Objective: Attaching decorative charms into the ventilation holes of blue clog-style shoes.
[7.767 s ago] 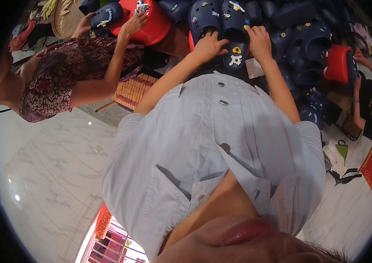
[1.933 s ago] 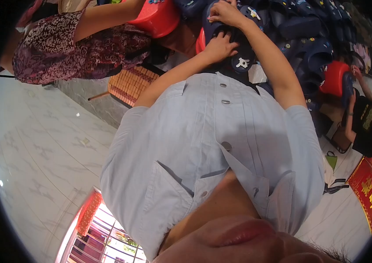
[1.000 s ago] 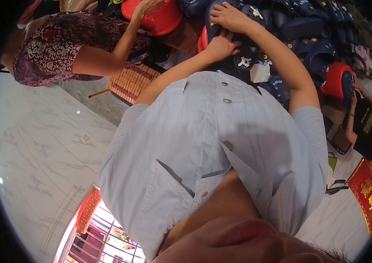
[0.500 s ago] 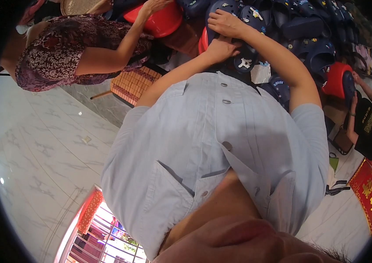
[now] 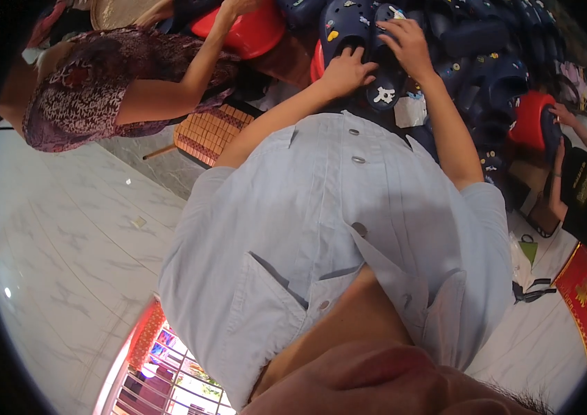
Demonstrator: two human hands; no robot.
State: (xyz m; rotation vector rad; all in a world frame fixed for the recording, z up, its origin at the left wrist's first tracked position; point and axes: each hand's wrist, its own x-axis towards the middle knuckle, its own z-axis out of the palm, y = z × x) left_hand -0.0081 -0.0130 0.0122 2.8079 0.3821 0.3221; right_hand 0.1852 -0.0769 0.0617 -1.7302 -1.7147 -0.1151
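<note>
A navy clog [image 5: 346, 21] with an orange charm lies at the top middle. My left hand [image 5: 343, 75] is at its foot opening, fingers dipping inside and thumb out to the right. The heel part is hidden under that hand. Just right of it, another navy clog [image 5: 385, 57] carries colourful charms near its upper end. Over its upper part, my right hand [image 5: 410, 47] reaches with fingers spread and bent, their tips by a white charm. Below sits a dark piece with a white figure charm [image 5: 385, 95].
Many navy clogs [image 5: 494, 79] crowd the right. A white packet [image 5: 411, 111] lies below my right hand. At the left, a person in a patterned dress [image 5: 93, 90] reaches over a red basin [image 5: 255, 31]; a slatted seat [image 5: 214, 131] is nearby. Another person's hands [image 5: 563, 117] are far right.
My right hand has lifted off the left clog and shifted right to the neighbouring one. The orange charm is now uncovered. My left hand stays at the clog, its fingers more visible.
</note>
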